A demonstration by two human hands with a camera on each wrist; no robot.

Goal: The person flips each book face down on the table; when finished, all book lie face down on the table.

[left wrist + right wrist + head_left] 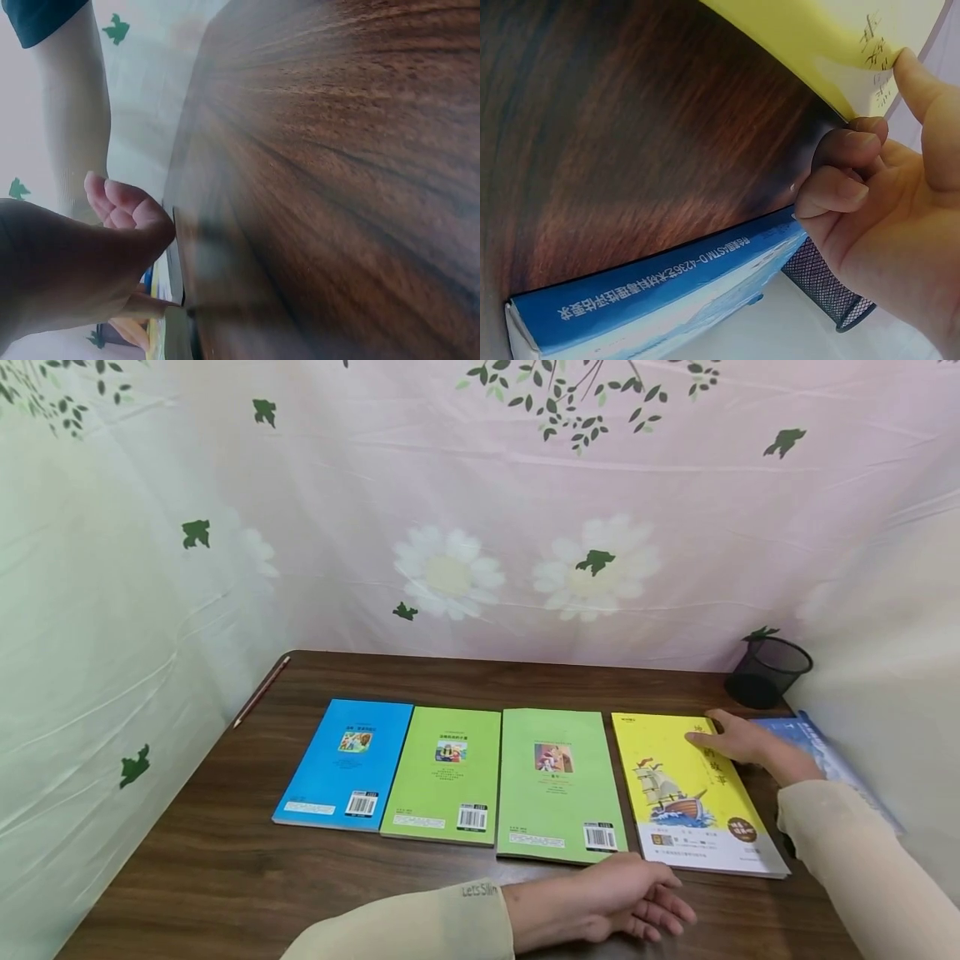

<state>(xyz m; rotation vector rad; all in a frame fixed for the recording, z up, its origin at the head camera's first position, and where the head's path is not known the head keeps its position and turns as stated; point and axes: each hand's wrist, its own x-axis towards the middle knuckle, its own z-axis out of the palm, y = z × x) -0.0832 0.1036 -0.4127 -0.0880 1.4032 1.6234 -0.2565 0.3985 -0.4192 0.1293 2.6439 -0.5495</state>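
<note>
A yellow book [660, 768] with a sailing ship on its cover lies flat at the right of the row. My right hand [738, 743] pinches its upper right part, thumb on the cover and fingers curled at the side edge; the right wrist view shows the same grip on the yellow book [810, 52]. My left hand [626, 897] is near the lower corner of a green book [558, 802], fingers loosely bent and holding nothing. Left of that book lie a lime-green book [438, 785] and a blue book [337, 785], both back cover up.
A blue box [652, 277] with printed text lies right of the yellow book, partly behind my right forearm in the head view. A black mesh pen holder [765, 672] stands at the back right corner. A pencil [261, 692] lies along the left edge of the brown wooden table [225, 852].
</note>
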